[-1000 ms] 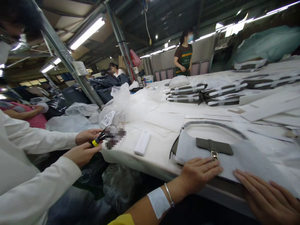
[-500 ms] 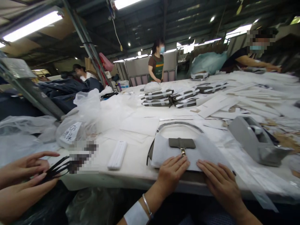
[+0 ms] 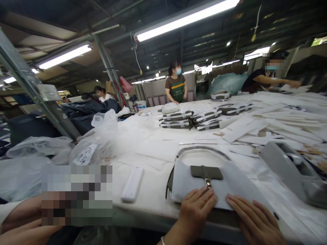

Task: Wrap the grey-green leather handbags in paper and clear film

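Observation:
A handbag (image 3: 170, 180) lies near the table's front edge, mostly covered by a pale sheet (image 3: 232, 180). Its dark flap piece (image 3: 196, 172) and metal clasp show on top, and its handle (image 3: 204, 148) arches toward the back. My left hand (image 3: 198, 209) rests flat on the sheet just below the clasp, fingers extended. To its right, my right hand (image 3: 255, 216) lies on the sheet's lower edge with its fingers stretched out. Neither hand is wrapped round anything.
A white block (image 3: 132, 184) is left of the bag, a grey tape dispenser (image 3: 288, 170) right. Wrapped bundles (image 3: 176, 119) and paper strips (image 3: 276, 115) lie behind. A co-worker's hands (image 3: 30, 214), partly pixelated, are at lower left. Two people stand across the table.
The view has shifted, so the table and bag appear lower. My hands stay on the sheet in nearly the same places. The co-worker at the far right has moved an arm over the papers.

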Demonstrator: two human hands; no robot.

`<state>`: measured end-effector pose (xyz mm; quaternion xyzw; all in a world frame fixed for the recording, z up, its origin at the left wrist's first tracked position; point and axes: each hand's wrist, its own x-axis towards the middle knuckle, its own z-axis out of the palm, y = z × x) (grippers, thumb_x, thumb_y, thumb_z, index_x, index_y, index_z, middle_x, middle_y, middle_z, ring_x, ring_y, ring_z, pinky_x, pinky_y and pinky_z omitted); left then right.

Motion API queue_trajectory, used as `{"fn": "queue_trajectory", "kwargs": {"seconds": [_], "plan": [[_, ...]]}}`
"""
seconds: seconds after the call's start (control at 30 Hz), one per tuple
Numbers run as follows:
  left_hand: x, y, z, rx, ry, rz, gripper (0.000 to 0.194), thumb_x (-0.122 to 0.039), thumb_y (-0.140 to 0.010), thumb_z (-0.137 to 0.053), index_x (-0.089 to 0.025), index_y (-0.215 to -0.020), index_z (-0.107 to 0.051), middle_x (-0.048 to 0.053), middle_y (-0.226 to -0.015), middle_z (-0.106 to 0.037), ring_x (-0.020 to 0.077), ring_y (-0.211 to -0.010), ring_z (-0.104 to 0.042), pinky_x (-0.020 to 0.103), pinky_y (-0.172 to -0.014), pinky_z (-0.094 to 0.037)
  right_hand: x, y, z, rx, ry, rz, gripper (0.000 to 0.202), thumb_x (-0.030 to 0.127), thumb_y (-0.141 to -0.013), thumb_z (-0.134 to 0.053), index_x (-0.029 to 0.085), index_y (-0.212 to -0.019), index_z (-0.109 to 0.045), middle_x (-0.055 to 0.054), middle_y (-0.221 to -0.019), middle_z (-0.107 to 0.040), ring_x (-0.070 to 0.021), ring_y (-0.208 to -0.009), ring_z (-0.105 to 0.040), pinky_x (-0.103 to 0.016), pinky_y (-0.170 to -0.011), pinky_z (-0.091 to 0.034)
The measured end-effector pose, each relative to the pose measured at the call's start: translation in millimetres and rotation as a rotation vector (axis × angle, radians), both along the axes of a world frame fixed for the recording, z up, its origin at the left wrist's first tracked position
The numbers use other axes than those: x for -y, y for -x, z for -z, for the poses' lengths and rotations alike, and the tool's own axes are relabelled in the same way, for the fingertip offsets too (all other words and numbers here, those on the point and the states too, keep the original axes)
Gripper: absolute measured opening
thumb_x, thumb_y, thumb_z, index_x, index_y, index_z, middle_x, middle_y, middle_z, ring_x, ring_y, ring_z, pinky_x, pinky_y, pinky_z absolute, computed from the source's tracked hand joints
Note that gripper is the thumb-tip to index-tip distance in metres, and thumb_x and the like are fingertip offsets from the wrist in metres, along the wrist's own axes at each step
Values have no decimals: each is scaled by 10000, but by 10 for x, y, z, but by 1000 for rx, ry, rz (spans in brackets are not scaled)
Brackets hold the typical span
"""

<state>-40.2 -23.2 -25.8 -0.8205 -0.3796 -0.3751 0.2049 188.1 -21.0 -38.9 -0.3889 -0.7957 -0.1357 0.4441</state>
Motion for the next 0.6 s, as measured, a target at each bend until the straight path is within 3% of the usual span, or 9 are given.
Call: {"fn": "queue_trajectory", "kwargs": {"seconds": [0.17, 0.6], "plan": [[-15, -19, -10, 27, -42, -4, 319, -245, -1003, -445, -255, -1256, -637, -24, -1314, -653, 132, -1251, -579, 277, -997, -512, -110, -173, 31, 287, -168, -3, 621, 108, -899, -485, 294, -1488, -424, 12, -1282, -677, -174, -1057, -675, -379, -1124, -282], [-48, -36, 53, 1, -74, -32, 305, -256, -1007, -447, -270, -1243, -640, -28, -1294, -665, 130, -1230, -597, 278, -959, -531, -140, -178, 38, 300, -204, 3, 637, 106, -876, -467, 284, -1487, -428, 9, -1283, -677, -174, -1063, -672, -373, -1125, -284]]}}
